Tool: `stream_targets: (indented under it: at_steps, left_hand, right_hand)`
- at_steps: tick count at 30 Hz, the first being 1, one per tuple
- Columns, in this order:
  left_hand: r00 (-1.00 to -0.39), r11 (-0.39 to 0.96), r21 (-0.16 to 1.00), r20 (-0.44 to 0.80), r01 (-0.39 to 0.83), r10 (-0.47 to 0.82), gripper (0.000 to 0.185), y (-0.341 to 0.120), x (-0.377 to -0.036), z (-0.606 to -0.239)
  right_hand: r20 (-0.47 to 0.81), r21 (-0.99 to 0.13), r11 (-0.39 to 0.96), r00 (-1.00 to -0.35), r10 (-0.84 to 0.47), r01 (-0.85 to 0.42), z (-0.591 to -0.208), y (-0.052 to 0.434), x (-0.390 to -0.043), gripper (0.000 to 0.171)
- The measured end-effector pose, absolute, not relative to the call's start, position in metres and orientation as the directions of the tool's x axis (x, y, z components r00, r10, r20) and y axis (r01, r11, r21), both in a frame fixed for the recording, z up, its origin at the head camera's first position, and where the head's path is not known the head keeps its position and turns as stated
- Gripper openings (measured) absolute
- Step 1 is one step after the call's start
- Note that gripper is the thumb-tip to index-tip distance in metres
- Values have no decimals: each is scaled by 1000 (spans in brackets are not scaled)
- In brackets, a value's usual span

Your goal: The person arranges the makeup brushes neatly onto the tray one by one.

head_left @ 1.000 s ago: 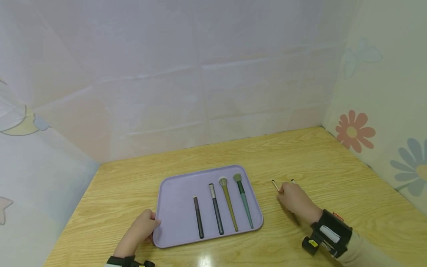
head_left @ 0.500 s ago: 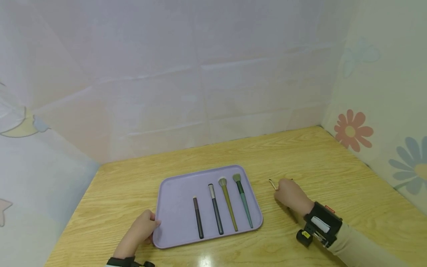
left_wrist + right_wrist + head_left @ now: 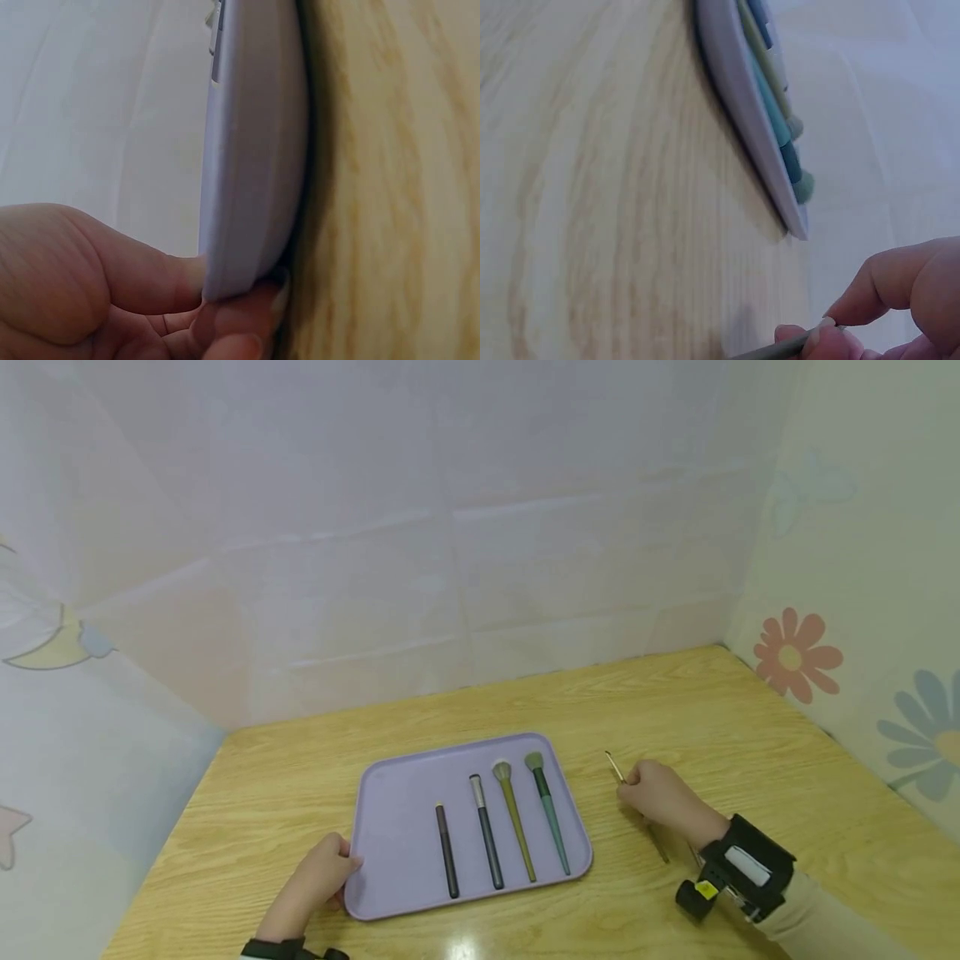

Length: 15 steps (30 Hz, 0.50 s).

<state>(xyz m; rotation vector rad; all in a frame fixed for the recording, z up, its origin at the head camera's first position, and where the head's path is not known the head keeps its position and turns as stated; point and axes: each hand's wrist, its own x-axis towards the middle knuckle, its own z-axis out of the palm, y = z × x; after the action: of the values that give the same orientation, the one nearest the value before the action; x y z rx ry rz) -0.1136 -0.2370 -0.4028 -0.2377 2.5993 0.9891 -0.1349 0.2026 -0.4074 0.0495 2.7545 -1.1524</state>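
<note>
A lilac tray [image 3: 397,793] lies on the wooden table and carries several makeup brushes in a row: a dark one [image 3: 446,847], a black one with a silver ferrule [image 3: 486,831], an olive one [image 3: 514,818] and a teal one [image 3: 549,814]. My left hand [image 3: 318,881] grips the tray's near left corner [image 3: 251,225], thumb on top and fingers beneath. To the tray's right, my right hand [image 3: 656,793] pinches a thin brush [image 3: 617,767] between thumb and fingertips [image 3: 817,337], lifted just off the table. The tray's right edge [image 3: 739,97] shows in the right wrist view.
The wooden table [image 3: 750,735] is walled in by pale paper screens behind and at both sides, the right one printed with flowers [image 3: 791,653]. Bare tabletop extends behind the tray and right of my right hand.
My right hand has closed on the thin brush and raised it slightly, tip tilting up and back. The left hand and the tray have stayed still.
</note>
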Motion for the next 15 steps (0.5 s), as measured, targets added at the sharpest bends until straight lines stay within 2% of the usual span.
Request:
stream_targets:
  at_steps: [3, 4, 10, 15]
  left_hand:
    - [-923, 744, 607, -384, -279, -33, 14, -237, -114, -402]
    - [-923, 746, 605, -385, -278, -32, 14, -237, -114, -402]
    - [-925, 745, 609, -380, -273, -29, 14, -237, -114, -402]
    - [-926, 744, 611, -377, -270, -27, 14, -237, -113, -403]
  right_hand:
    - [-152, -742, 664, -988, -31, 94, -403, 204, -135, 10]
    - [-153, -759, 644, -988, -35, 95, -402, 205, -134, 11]
    - [-145, -867, 490, -987, -68, 93, -398, 205, -132, 33]
    - [-116, -878, 472, -992, -48, 80, -391, 204, -131, 40]
